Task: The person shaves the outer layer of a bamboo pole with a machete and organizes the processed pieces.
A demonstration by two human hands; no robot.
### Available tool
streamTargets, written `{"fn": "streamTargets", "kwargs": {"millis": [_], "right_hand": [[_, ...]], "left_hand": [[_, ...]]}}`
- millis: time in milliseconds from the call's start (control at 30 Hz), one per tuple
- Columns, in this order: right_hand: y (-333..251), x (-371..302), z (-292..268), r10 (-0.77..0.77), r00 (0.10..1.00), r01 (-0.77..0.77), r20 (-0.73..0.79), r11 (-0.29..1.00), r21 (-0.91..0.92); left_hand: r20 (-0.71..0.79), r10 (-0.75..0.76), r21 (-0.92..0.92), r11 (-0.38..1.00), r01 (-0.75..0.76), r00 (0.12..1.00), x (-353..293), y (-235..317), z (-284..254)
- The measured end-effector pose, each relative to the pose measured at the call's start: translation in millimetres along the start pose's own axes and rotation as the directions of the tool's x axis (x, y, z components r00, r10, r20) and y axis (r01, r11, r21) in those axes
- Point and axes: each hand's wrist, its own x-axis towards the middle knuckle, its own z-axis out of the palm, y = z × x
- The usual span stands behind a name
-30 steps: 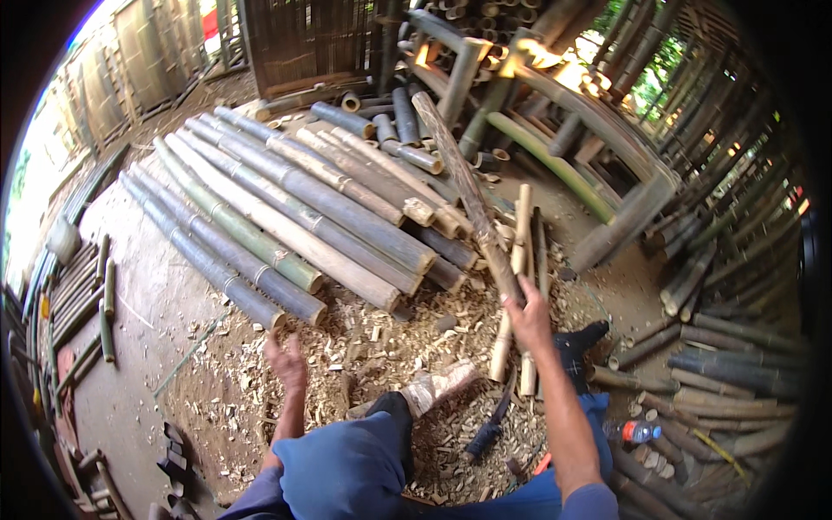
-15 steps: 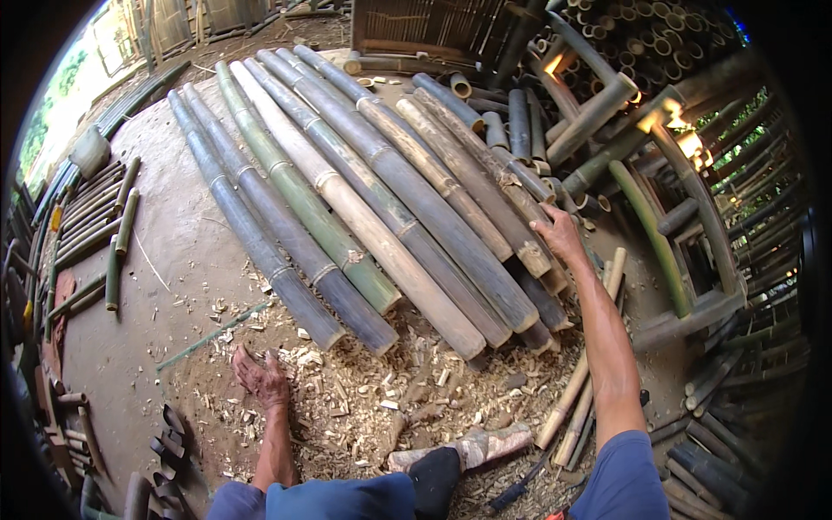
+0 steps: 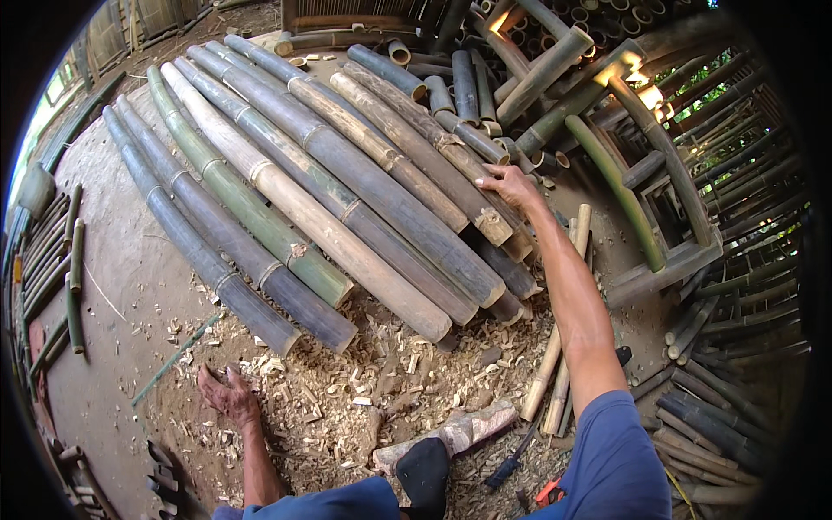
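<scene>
A row of long bamboo poles lies side by side on the ground, blue-grey, green and pale tan, their cut ends toward me. At the right side of the row my right hand is closed on the edge of a rough, mottled brown bamboo pole; some of its fingers are hidden. My left hand holds nothing, its fingers apart, low over the ground to the left of the wood shavings. The nearest pole to it is the leftmost blue-grey bamboo pole, beyond the fingers.
By my dark-socked foot lies a pale log, with a dark-handled tool right of it. Thin poles lie beside my right forearm. A bamboo frame stands at right; cut bamboo pieces are stacked behind.
The view has shifted, so the poles appear farther left and higher. My right hand stays at the mottled pole, slightly farther up it. My left hand remains open and low.
</scene>
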Motion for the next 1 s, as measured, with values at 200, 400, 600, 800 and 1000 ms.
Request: {"fn": "streamTargets", "kwargs": {"millis": [200,400,600,800,1000], "right_hand": [[3,-4,-6,0.000,0.999,-0.001,0.032,0.999,0.040],[9,-4,-4,-0.019,1.000,0.017,0.016,0.992,0.121],[-19,-48,-7,-0.058,0.991,0.069,-0.124,0.994,0.085],[-22,-210,-29,-0.081,0.996,0.090,-0.042,0.923,0.375],[-37,-422,21,0.052,0.993,-0.016,-0.106,0.948,0.318]], "left_hand": [[0.028,-0.011,0.040,0.999,0.010,1.000,0,6,0],[0.026,0.013,0.088,0.996,-0.015,1.000,-2,2,3],[0.015,0.012,0.069,0.998,-0.013,1.000,0,4,3],[0.006,-0.019,0.115,0.993,0.018,1.000,5,-4,4],[0.262,0.074,-0.679,0.723,0.130,0.962,-5,103,-23]]}}
